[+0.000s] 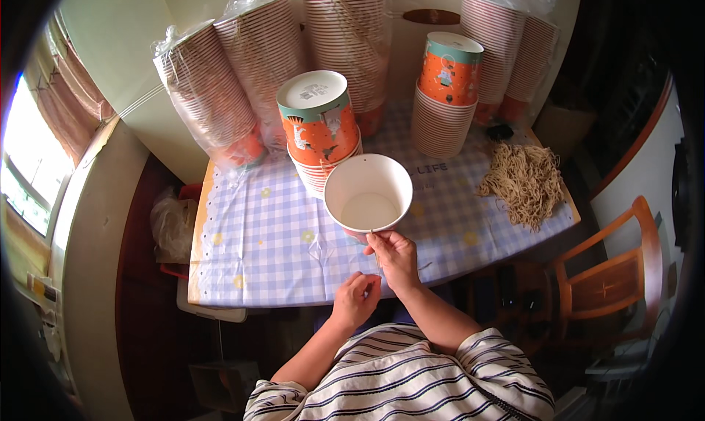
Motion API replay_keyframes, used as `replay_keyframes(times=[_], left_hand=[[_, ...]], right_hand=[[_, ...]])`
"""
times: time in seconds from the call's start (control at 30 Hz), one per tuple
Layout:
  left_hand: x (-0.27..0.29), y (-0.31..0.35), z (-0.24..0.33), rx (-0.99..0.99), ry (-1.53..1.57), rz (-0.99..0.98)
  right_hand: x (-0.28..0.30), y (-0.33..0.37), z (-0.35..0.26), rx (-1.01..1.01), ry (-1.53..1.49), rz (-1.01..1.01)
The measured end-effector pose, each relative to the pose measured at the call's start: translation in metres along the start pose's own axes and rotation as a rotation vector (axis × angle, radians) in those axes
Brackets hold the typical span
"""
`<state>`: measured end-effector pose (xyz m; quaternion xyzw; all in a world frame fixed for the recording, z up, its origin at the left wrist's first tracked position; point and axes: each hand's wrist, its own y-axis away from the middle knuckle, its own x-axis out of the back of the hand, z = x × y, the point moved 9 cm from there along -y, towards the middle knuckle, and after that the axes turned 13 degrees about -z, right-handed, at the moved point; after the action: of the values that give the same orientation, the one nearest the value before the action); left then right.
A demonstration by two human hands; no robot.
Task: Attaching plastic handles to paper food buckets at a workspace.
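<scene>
White paper, gaping toward you: one open paper tub (369, 193) stands out over the blue-checked tablecloth (279, 270), lying at eleven o'clock from your right hand (391, 258), which is clamped on its near rim. The tub's axis runs from mouth to base, the mouth tipped up to your view; whether its base rests on the cloth you cannot tell. Your right hand is the nearer; your left hand (358, 300) sits at seven to eight o'clock from it, apart from the tub, fingers curled, contents hidden. One thin strand (378, 260) hangs by the right fingers.

Counted around the tub: two unbagged tub stacks, one just beside it at eleven (312, 173) and one at one o'clock (440, 124), each topped by one upturned orange tub (323, 136); five plastic-wrapped stacks (346, 39), at ten, eleven, twelve, one and two; one heap of tan twine (525, 184) at three; one wooden chair (606, 289) at four.
</scene>
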<state>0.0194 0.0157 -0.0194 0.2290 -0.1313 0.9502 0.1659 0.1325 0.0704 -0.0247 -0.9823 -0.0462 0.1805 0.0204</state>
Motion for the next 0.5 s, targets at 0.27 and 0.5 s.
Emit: replay_keyframes(times=[0.27,0.5], left_hand=[[0.075,-0.037,0.078,-0.302,-0.572,0.285],[0.054,-0.079,0.086,-0.409,-0.679,-0.022]], right_hand=[[0.011,-0.001,0.013,-0.025,-0.082,-0.065],[0.016,-0.003,0.018,-0.099,0.027,0.008]])
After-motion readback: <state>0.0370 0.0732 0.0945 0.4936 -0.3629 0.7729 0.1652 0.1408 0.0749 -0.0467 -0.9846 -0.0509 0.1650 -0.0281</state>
